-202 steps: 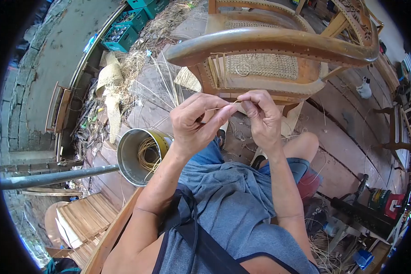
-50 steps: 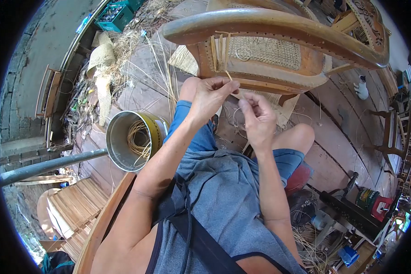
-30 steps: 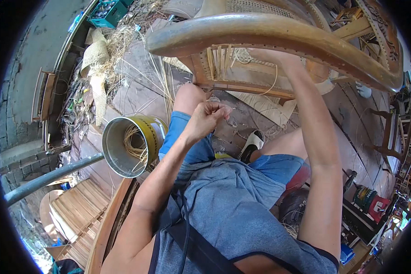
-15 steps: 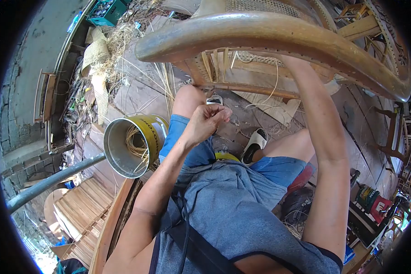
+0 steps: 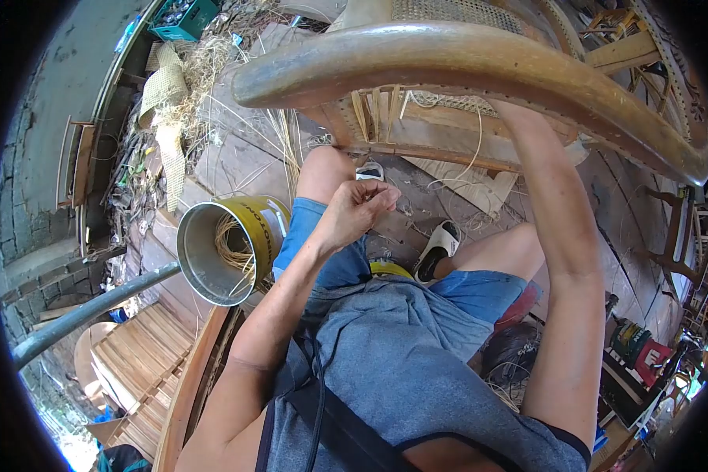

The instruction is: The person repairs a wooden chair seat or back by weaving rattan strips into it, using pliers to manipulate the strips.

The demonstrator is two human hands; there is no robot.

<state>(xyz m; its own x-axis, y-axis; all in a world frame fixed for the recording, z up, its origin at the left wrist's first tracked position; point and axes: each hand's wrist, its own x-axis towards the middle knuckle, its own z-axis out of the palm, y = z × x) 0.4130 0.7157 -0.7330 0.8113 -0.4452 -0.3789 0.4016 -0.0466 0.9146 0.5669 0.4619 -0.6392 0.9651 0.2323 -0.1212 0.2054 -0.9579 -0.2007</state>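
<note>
1. Left hand (image 5: 354, 212) was pinched narrow, perhaps for fine control; contents unclear.
2. Right hand, hidden, reached past the chair (image 5: 448, 59) in front; grip unclear.
3. Bucket (image 5: 274, 236) sat beside, presumably keeping coiled strands (image 5: 232, 245) handy.

Floor: weathered grey-brown planks (image 5: 240, 161)
Left: rough grey block wall (image 5: 23, 189)
Far left: teal plastic crate (image 5: 182, 30)
Near left: stacked brown wooden slats (image 5: 145, 342)
Light: bright daylight (image 5: 77, 450), near left

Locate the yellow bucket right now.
Head view, left of center: the yellow bucket is on the floor just left of the person's left knee, with the grey pipe running up to its rim in the picture.
</note>
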